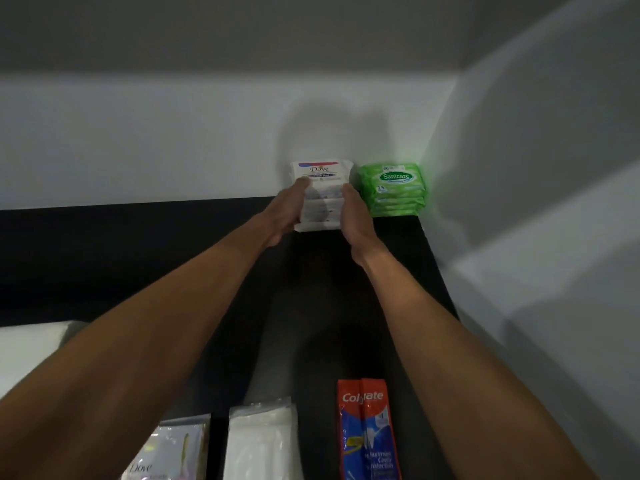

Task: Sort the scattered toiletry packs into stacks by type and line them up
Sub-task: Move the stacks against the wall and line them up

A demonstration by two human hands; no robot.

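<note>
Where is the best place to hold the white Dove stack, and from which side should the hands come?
Probably its two short sides, from the near edge: the Dove stack is tall and loose, the Sanicare stack crowds its right, so left hand and right hand squeeze inward.

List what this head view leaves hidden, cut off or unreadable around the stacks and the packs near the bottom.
- Dove stack: its sides are covered by the left hand and right hand, so the pack count is unclear.
- Sanicare stack: small print too small to read.
- Colgate pack, white pack and Dove sachet: lower ends cut off by the bottom edge.
- Black table: near left part hidden by the left forearm.
</note>
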